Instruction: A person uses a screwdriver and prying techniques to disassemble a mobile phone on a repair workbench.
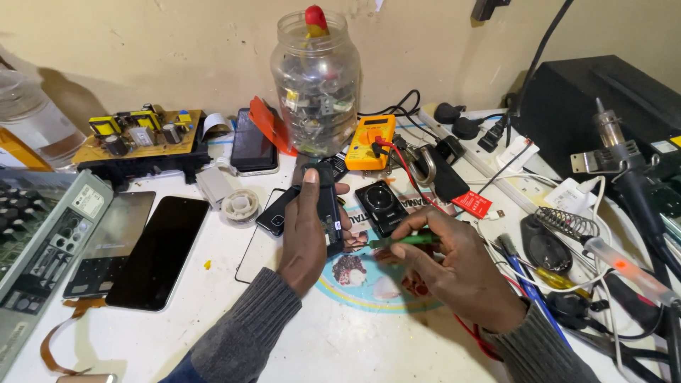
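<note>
Looking down on the white desk (340, 347), I see the biggest things first: a black box (582, 106) at the far right corner, a grey opened device with a circuit board (35, 248) at the left edge, and a clear plastic jar (317, 85) of small parts standing at the far edge against the wall. Left of the jar lies a yellow circuit board (142, 135) on a black base, with a dark phone (252, 145) between the two. Near the left edge rest a black phone screen (159, 252) and a grey panel (113, 241), side by side and touching. A yellow multimeter (370, 140) sits just right of the jar, and a soldering iron stand (567, 223) lies toward the right edge among tangled cables. My left hand (306, 234) is wrapped around a small black phone (328, 206) near the middle of the desk, held upright off the surface, fingers closed on its back and thumb along one side. My right hand (454, 266) pinches a thin green tool (404, 241) between thumb and fingertips, its tip pointing at the phone's lower edge. Another small black phone (381, 206) lies flat just beyond the tool.
</note>
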